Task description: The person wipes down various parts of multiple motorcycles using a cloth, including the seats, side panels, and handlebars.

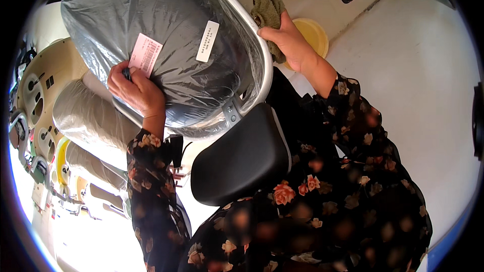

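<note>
A large black cushion (176,15) under clear plastic wrap, edged by a white tubular frame (259,35), fills the upper left and middle. A pink label (146,53) and a white label (207,42) are on it. My left hand (137,90) is closed at the cushion's near left edge, just below the pink label. Something small and black shows between its fingers; what it is I cannot make out. My right hand (295,43) grips an olive-green cloth (267,7) beside the frame's right side, its thumb near the frame.
A smooth black pad (237,158) sits close to my body, below a metal bracket (232,112). Behind my right hand is a round yellow container (313,35). At left stand plastic-wrapped beige cushions (83,111) and a beige panel (58,65) with cut-outs. Pale floor (423,85) lies right.
</note>
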Tool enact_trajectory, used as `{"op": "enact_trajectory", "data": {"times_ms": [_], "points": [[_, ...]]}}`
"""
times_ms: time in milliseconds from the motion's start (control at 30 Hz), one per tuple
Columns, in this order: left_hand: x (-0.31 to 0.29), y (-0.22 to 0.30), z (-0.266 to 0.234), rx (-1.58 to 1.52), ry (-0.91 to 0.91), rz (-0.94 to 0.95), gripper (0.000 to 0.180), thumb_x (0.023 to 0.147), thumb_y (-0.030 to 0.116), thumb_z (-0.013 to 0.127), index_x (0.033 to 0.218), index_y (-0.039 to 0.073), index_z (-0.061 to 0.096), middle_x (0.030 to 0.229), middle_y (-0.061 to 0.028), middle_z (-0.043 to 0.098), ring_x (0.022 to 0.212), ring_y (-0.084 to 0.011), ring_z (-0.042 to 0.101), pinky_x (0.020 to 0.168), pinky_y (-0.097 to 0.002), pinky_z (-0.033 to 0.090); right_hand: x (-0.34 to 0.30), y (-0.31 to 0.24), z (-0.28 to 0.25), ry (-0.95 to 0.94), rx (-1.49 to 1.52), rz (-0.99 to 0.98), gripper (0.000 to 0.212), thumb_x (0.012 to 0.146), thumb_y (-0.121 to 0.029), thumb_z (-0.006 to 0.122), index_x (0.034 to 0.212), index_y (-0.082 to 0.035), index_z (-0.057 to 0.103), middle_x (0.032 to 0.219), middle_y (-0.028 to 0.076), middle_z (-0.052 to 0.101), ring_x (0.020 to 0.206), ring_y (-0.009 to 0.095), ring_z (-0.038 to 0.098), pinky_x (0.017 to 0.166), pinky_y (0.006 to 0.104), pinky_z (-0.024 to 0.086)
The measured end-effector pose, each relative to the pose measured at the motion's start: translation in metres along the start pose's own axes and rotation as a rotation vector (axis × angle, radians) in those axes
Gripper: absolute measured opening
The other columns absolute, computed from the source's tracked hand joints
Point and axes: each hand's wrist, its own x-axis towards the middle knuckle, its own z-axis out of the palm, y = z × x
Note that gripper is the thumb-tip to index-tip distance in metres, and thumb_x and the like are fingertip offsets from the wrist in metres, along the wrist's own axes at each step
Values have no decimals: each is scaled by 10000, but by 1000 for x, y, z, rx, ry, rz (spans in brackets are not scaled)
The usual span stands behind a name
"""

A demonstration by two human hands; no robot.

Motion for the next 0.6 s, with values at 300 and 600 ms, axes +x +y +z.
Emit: {"op": "enact_trajectory", "data": {"times_ms": [300,600], "points": [[3,4,0,4,-10,-24,225,898,158,537,1040,3,617,1062,-134,556,1078,-317,484,1014,-444,345,6,8,29,221,-83,-241,556,824,-124,654,1320,23,451,1128,131,647,1042,215,610,936,336,477],[1,1,-1,-11,-35,-13,268,920,194,533,1087,-4,604,1116,-151,546,1112,-322,467,1039,-440,331,-1,12,27,184,59,-218,514,856,-27,596,1353,5,467,1146,73,620,1023,160,598,925,316,487]]}}
